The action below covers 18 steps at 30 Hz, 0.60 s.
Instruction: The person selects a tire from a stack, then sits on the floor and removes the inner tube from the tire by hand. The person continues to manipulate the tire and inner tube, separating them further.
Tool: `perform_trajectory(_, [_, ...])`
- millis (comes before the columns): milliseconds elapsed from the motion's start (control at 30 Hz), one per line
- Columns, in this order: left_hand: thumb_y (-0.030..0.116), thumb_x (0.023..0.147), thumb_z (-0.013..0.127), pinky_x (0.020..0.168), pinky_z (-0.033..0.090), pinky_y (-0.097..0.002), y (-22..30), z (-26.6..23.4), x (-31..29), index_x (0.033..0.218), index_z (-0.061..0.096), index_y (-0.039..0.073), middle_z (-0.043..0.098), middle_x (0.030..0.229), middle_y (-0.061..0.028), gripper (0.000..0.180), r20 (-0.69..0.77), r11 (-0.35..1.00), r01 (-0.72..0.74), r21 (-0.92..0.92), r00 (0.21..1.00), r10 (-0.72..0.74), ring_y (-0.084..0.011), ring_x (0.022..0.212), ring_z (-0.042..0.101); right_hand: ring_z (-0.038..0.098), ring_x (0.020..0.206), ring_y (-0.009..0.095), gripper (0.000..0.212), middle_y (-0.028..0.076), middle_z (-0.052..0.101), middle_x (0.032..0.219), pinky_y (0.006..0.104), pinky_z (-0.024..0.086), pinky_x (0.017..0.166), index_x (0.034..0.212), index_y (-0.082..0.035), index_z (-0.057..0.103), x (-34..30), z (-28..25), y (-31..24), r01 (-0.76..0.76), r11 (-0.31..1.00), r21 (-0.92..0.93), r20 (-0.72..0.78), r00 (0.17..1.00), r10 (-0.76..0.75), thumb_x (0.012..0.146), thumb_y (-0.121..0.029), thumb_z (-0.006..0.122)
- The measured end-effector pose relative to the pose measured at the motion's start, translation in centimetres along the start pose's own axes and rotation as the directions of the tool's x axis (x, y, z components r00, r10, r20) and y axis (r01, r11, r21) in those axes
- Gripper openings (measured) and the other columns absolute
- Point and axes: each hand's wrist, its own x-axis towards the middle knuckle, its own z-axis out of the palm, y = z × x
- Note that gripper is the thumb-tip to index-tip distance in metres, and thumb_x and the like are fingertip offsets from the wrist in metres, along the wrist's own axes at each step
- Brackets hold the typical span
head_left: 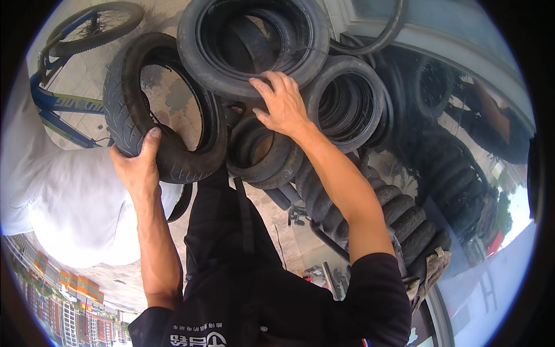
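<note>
My left hand (139,163) grips a black scooter tire (124,110) by its near sidewall, thumb on top and fingers under the tread. The tire hangs tilted, its grooved tread toward the left. My right hand (281,104) reaches over the near rim of a large tire (199,72) on top of a stack, fingers spread and partly bent, holding nothing; whether the fingertips press on the rubber is hard to tell. Inside that stack, more tires and a loose rubber strip show. Below my right wrist lies another tire (245,151), partly hidden.
More stacked tires (347,104) stand at the right, beside a glass front (457,144). A row of tires (399,214) runs toward the lower right with a rag (430,269) on it. A blue bicycle (55,101) and something covered in white (81,208) are at the left.
</note>
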Motion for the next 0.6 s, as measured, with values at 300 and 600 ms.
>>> perform_trajectory(300, [0.030, 0.072, 0.090, 0.088, 0.054, -0.0364, 0.4, 0.3, -0.4, 0.129, 0.045, -0.014, 0.061, 0.116, -0.0235, 0.085, 0.032, 0.997, 0.021, -0.070, 0.999, -0.019, -0.0278, 0.100, 0.064, 0.043, 0.131, 0.041, 0.089, 0.022, 0.048, 0.139, 0.0528, 0.033, 0.111, 0.145, -0.006, 0.040, -14.9, 2.4, 4.2, -0.925, 0.379, -0.038, -0.021, 0.380, 0.925, 0.073, -0.033, 0.083])
perform_trajectory(600, [0.031, 0.074, 0.088, 0.089, 0.053, -0.0362, -0.2, 0.0, -0.1, 0.127, 0.047, -0.015, 0.061, 0.116, -0.0238, 0.081, 0.021, 1.000, -0.005, -0.025, 1.000, 0.006, -0.0277, 0.099, 0.065, 0.050, 0.122, 0.040, 0.074, 0.024, 0.059, 0.126, 0.0467, 0.040, 0.107, 0.128, 0.004, 0.056, -18.4, -3.1, 4.7, -0.842, 0.538, 0.026, -0.055, 0.537, 0.842, 0.065, -0.027, 0.081])
